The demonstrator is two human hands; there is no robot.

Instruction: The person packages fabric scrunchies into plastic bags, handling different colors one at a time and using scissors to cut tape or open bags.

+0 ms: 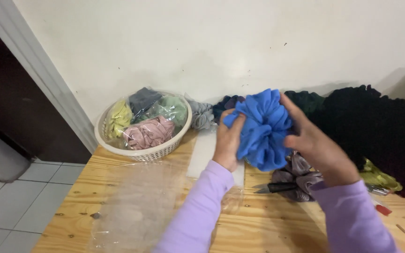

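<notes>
A bright blue ruffled scrunchie point(263, 129) is held up above the wooden table point(94, 192), between both hands. My left hand point(228, 140) grips its left edge, fingers curled into the fabric. My right hand point(315, 143) clasps its right side, thumb on the front. Both sleeves are lilac. Under the hands lies a grey satin scrunchie point(298, 180) with a pair of small black snips point(275, 188) next to it.
A cream plastic basket point(141, 152) at the back left holds bagged scrunchies in yellow, pink, green and dark grey. Clear plastic bags point(137, 211) lie on the table front. Grey, navy, dark green and black scrunchies line the wall. The table's left edge drops to a tiled floor.
</notes>
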